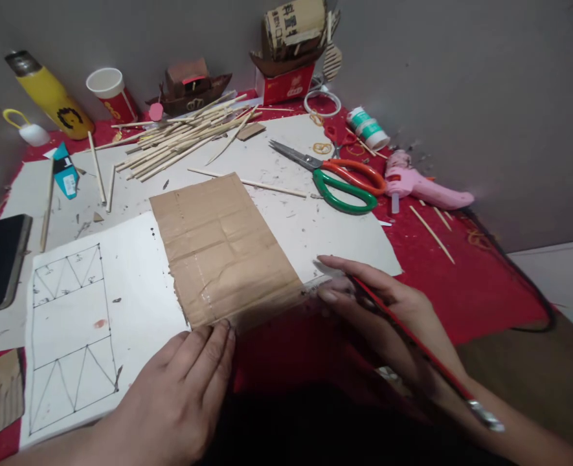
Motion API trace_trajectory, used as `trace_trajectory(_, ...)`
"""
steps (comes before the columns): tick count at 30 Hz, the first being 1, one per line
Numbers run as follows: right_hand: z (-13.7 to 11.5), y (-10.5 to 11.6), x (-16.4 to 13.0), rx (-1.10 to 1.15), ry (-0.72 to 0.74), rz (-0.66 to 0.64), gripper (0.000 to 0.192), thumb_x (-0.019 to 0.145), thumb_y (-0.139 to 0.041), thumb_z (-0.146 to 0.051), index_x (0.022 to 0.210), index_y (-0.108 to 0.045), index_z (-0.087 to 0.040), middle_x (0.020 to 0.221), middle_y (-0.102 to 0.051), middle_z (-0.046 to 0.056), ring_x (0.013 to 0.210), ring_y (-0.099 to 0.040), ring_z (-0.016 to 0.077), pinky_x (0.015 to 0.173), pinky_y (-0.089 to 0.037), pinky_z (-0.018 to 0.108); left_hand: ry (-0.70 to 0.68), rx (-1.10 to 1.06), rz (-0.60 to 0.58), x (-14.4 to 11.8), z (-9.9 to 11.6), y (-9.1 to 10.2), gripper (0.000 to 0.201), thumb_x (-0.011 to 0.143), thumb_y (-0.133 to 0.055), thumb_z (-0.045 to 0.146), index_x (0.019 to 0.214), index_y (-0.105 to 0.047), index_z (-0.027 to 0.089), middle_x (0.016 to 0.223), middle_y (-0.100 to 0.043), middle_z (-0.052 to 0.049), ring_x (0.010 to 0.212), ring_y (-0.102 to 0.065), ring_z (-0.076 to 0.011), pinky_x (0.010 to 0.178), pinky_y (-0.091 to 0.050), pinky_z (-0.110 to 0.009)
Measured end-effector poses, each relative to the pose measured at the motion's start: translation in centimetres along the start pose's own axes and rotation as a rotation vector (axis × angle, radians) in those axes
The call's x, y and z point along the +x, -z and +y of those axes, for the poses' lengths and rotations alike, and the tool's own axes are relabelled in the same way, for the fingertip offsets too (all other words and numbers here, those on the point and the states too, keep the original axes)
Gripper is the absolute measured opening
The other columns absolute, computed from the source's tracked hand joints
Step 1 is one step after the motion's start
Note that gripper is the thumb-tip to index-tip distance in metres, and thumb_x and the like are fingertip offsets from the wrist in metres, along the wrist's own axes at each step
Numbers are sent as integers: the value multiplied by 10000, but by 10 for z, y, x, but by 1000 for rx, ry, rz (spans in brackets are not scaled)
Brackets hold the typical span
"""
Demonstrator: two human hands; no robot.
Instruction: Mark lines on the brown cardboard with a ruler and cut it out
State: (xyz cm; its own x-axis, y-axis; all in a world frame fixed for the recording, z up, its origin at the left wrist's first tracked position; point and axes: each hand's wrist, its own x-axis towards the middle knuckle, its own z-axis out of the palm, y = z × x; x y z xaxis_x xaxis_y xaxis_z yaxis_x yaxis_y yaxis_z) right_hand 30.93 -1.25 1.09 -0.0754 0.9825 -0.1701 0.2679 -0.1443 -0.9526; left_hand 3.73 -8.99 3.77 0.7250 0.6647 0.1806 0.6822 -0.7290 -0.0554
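Note:
A piece of brown cardboard [228,246] with creases lies in front of me, partly over a white sheet with a pen-drawn truss pattern [75,336]. My left hand [189,375] rests on the sheet, its fingers lying flat side by side and the tips touching the cardboard's near edge. Its thumb is hidden. At the cardboard's right corner is my right hand [388,310], holding a red pencil [412,343] across the palm. The pencil's metal-capped end points back toward my wrist. Thumb and forefinger reach toward the cardboard, somewhat blurred.
Scissors [335,178] with orange and green handles lie beyond the cardboard. A pink glue gun [426,184] sits at right, its cord along the table edge. Wooden sticks [179,142] are heaped at the back. A phone [2,262], yellow bottle [50,97] and paper cup [114,97] stand left.

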Motion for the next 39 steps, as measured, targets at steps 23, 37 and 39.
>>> trace_trajectory(23, 20, 27, 16, -744, 898, -183, 572, 915, -638, -105, 1442, -467, -247, 1031, -702, 81, 937, -637, 272, 849, -531, 424, 112, 30, 49, 0, 1, -8, 472, 844, -346, -51, 1164, -660, 97, 1172, -755, -61, 1033, -657, -231, 881, -495, -335)
trace_trajectory(37, 15, 32, 30, -781, 979, -287, 528, 913, -652, -118, 1410, -488, -184, 1085, -718, 116, 955, -616, 267, 874, -524, 424, 100, -8, 122, -4, 7, -18, 401, 867, -388, -31, 1173, -638, 38, 1198, -731, -128, 1074, -631, -266, 939, -483, -365)
trace_trajectory(39, 18, 33, 30, -768, 970, -274, 537, 910, -650, -101, 1415, -494, -196, 1106, -719, 116, 973, -630, 262, 876, -530, 417, 83, -5, 122, -3, 7, -19, 390, 869, -392, -28, 1168, -637, 26, 1194, -732, -139, 1072, -637, -273, 928, -489, -369)
